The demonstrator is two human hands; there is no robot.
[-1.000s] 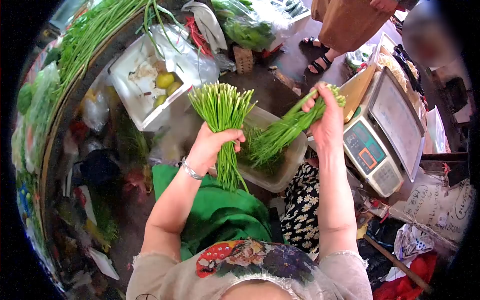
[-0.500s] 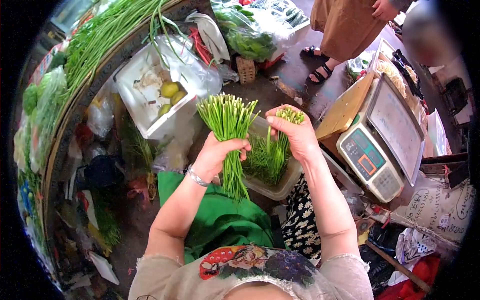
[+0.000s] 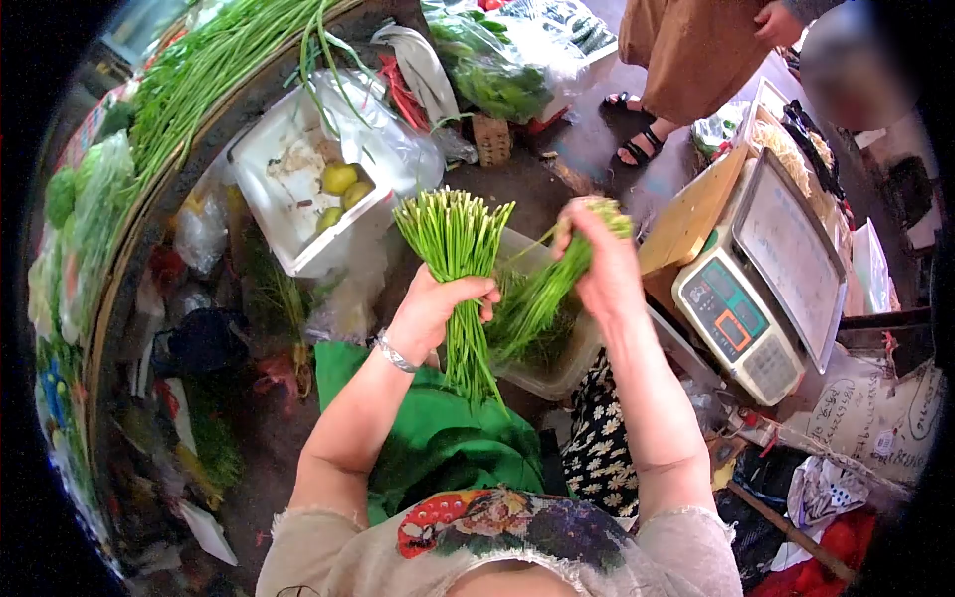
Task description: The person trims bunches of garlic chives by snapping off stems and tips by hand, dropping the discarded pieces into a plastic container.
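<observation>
My left hand (image 3: 438, 310) is closed round a thick bunch of thin green stalks (image 3: 454, 237), held upright with the pale cut ends on top. In my right hand (image 3: 609, 267) is a smaller, looser bunch of green stalks (image 3: 542, 306), blurred by motion. It slants down to the left from my fingers, its pale ends at the top right. Below it, partly hidden, is a clear plastic tub (image 3: 557, 383) with fine green stalks inside. A green cloth (image 3: 448, 448) covers my lap under the left bunch.
A white foam box (image 3: 298, 261) with several yellow-green round fruits (image 3: 339, 179) stands at the left. On the right is a digital scale (image 3: 736, 318) with a metal pan. A person in brown clothing (image 3: 686, 50) stands beyond. Long green vegetables (image 3: 219, 75) lie on the left counter.
My right hand has moved slightly up and right, and its bunch has swung from nearly upright to a slant, clear of the tub's contents. My left hand has barely moved.
</observation>
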